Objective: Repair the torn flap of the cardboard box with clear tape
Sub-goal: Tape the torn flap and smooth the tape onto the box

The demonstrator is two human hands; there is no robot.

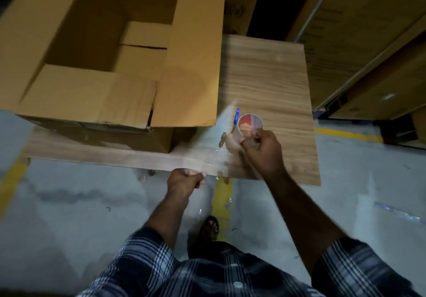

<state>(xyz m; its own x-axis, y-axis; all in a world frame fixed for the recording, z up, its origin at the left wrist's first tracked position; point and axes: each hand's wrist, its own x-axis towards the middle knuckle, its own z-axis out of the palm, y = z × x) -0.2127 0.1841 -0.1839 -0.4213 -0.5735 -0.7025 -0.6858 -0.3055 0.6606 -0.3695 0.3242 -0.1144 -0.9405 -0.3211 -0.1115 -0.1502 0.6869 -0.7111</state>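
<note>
Cardboard box [96, 50] on table [272, 77], left; tape roll [250, 122] right of box

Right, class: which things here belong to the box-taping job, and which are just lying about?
Job:
- open brown cardboard box with torn flap
- clear tape roll
- pulled clear tape strip
- blue-handled scissors
- left hand, right hand

Lying about:
- stacked printed cartons
- clear scrap on floor

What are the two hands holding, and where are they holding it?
The right hand grips the tape roll at its near rim. The left hand pinches the free end of the clear tape strip pulled from it.
</note>
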